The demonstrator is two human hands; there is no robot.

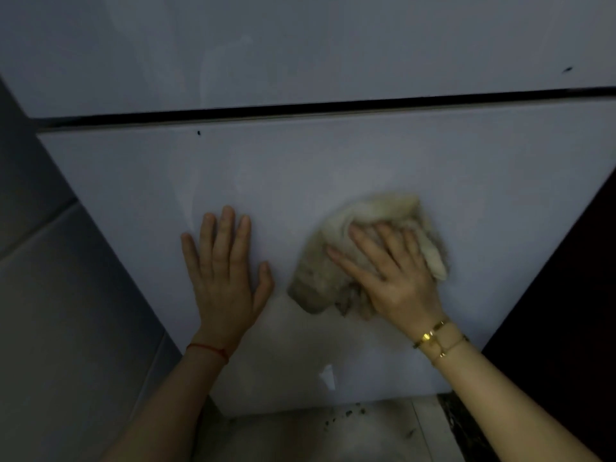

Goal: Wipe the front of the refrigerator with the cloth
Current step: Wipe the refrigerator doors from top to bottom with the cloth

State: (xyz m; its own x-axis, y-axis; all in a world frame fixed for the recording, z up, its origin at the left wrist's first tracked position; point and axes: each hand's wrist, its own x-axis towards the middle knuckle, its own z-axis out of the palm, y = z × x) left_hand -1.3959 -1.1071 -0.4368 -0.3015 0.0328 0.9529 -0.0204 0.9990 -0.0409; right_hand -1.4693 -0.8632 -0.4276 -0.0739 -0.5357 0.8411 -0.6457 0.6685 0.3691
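The pale grey refrigerator front fills most of the head view, with a dark horizontal gap between the upper and lower doors. A crumpled beige cloth lies flat against the lower door. My right hand presses on the cloth with its fingers spread over it. My left hand rests flat on the lower door to the left of the cloth, fingers apart, holding nothing. The two hands are apart.
A tiled grey wall runs along the left of the refrigerator. A dark surface stands at the right. Below the door, light floor tiles carry some dark specks. A small white mark sits low on the door.
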